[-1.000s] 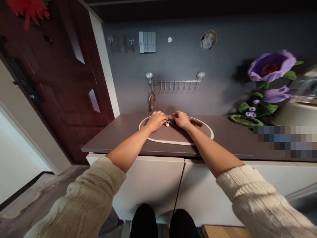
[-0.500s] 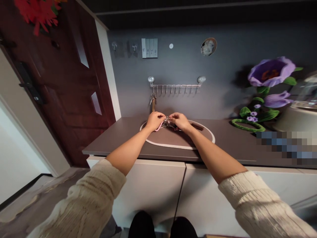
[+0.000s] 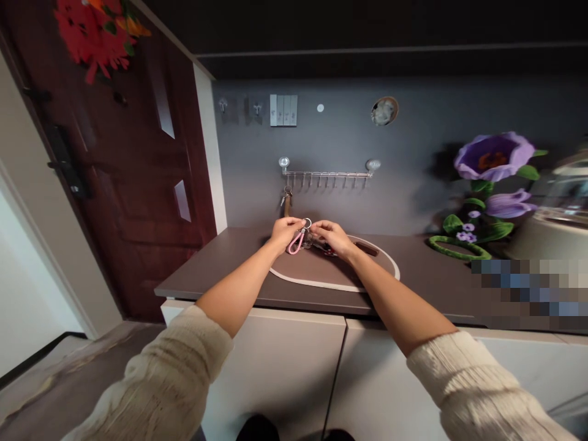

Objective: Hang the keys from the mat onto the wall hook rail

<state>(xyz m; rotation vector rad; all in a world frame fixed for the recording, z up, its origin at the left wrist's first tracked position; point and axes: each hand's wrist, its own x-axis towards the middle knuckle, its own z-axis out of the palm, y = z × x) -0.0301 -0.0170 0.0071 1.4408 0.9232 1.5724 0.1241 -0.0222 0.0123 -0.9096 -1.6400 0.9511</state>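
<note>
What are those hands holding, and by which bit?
The left hand is holding a pink-looped keychain by the metal ring at its top. Whether the right hand beside it grips anything can't be told.

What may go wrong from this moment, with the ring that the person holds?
The metal ring seems pinched by just the fingertips of the left hand, so it might slip and drop toward the mat.

The pink strap hangs near small items under the right hand, and might catch on them.

The left hand appears close to the hanging keys, so it might bump them, though the depth is hard to judge.
</note>
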